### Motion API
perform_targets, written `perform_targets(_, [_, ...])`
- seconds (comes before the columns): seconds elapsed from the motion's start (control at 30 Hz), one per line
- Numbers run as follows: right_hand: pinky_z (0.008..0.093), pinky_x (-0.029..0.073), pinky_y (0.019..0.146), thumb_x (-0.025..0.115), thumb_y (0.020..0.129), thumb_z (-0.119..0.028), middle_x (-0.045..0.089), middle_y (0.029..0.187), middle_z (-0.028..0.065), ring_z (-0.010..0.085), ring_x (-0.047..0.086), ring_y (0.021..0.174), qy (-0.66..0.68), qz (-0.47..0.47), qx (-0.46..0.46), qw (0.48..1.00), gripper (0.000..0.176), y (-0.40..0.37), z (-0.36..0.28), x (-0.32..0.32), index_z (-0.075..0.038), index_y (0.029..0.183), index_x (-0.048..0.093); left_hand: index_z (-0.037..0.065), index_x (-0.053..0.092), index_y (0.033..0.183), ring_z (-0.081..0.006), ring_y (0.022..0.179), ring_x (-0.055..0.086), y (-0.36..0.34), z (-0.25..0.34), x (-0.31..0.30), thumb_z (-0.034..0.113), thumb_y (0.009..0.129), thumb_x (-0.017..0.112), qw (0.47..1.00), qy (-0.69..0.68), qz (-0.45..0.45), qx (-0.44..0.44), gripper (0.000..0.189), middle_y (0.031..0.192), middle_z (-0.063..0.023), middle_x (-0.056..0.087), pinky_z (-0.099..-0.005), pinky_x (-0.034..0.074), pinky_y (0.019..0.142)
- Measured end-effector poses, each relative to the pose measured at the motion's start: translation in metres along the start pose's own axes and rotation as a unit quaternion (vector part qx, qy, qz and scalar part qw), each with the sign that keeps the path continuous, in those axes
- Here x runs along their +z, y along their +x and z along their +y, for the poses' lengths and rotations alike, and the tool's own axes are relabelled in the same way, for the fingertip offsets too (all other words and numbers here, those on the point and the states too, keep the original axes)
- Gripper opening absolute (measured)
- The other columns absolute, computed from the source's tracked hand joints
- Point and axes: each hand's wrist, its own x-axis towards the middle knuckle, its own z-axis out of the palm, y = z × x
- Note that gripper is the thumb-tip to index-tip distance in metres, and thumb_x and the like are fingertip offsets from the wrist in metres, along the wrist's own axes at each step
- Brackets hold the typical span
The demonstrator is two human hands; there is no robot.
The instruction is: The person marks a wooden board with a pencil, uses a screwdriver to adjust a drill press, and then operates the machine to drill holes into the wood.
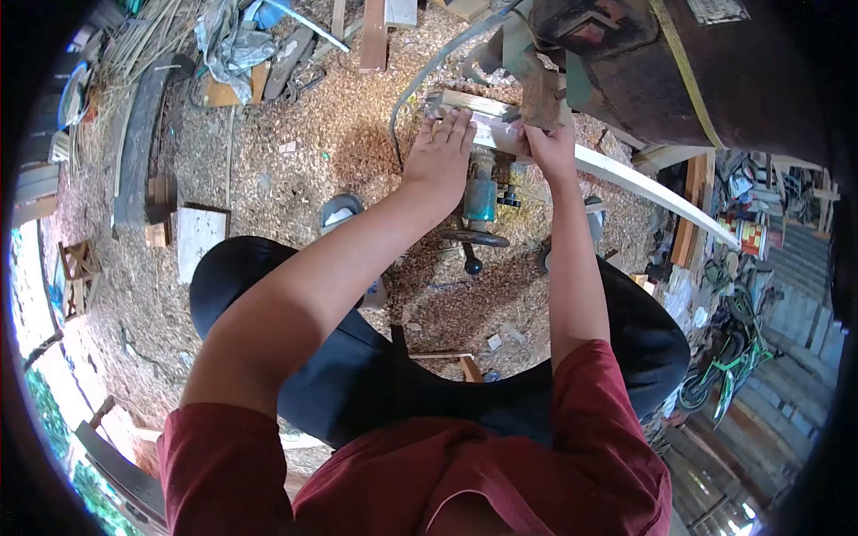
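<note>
A long pale wooden strip (657,189) runs from under my hands out to the right. My left hand (441,147) lies on the strip's left end with its fingers stretched over the top. Close to a rusty metal part (542,94) of the machine, my right hand (550,147) has its fingers wrapped round the strip. A second piece of wood (478,103) lies just beyond the strip. Below the hands stands a green metal fitting (480,198) with a handwheel (475,238) and a black knob.
A large dark machine body (688,80) with a yellow strap fills the upper right. Wood shavings (357,98) cover the ground. A curved dark beam (138,143) and a pale board (202,239) lie left; a green bicycle (728,357) is at right.
</note>
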Motion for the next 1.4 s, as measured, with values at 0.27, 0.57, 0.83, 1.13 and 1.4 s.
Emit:
perform_targets(0.27, [0.028,0.043,0.049,0.066,0.077,0.002,0.069,0.074,0.003,0.01,0.058,0.056,0.068,-0.101,-0.028,0.992,0.014,0.003,-0.017,0.001,-0.001,0.089,0.073,0.007,0.015,0.166,-0.0239,0.16,0.017,-0.008,-0.006,-0.003,0.008,0.092,0.055,1.0,0.006,-0.008,0.015,0.084,0.174,-0.0088,0.012,-0.0471,0.013,0.13])
perform_targets(0.57, [0.0287,0.046,0.057,0.059,0.083,0.001,0.069,0.073,0.0016,0.0099,0.061,0.065,-0.01,-0.122,-0.038,0.992,0.015,-0.001,-0.035,0.002,-0.002,0.09,0.071,0.009,0.016,0.166,-0.0237,0.16,0.017,-0.012,0.001,-0.01,0.005,0.091,0.054,1.0,-0.013,-0.021,-0.005,0.084,0.175,-0.0079,0.012,-0.0477,0.016,0.13])
perform_targets(0.83, [0.029,0.046,0.06,0.059,0.085,0.0,0.07,0.074,0.0026,0.0107,0.062,0.068,-0.012,-0.155,-0.048,0.987,0.016,-0.002,-0.042,-0.002,-0.003,0.089,0.074,0.011,0.016,0.166,-0.0237,0.16,0.015,-0.012,0.002,-0.011,0.003,0.092,0.052,0.999,-0.023,-0.028,-0.013,0.083,0.175,-0.0058,0.01,-0.0494,0.017,0.13])
perform_targets(1.13, [0.0281,0.043,0.057,0.058,0.088,-0.003,0.07,0.074,0.0014,0.0095,0.058,0.064,-0.026,-0.151,-0.066,0.986,0.017,0.005,-0.026,0.001,-0.004,0.091,0.075,0.012,0.014,0.167,-0.0234,0.16,0.014,-0.012,0.0,-0.012,0.004,0.093,0.053,0.999,-0.014,-0.043,-0.009,0.084,0.175,-0.0052,0.009,-0.0491,0.017,0.13])
perform_targets(1.4, [0.027,0.041,0.056,0.061,0.087,-0.001,0.069,0.075,0.0005,0.0094,0.057,0.063,0.027,-0.158,-0.082,0.984,0.014,0.0,-0.033,-0.003,-0.004,0.091,0.073,0.012,0.013,0.167,-0.0229,0.16,0.015,-0.012,-0.001,-0.014,0.003,0.092,0.053,0.999,-0.019,-0.045,-0.008,0.085,0.175,-0.005,0.008,-0.0492,0.017,0.13])
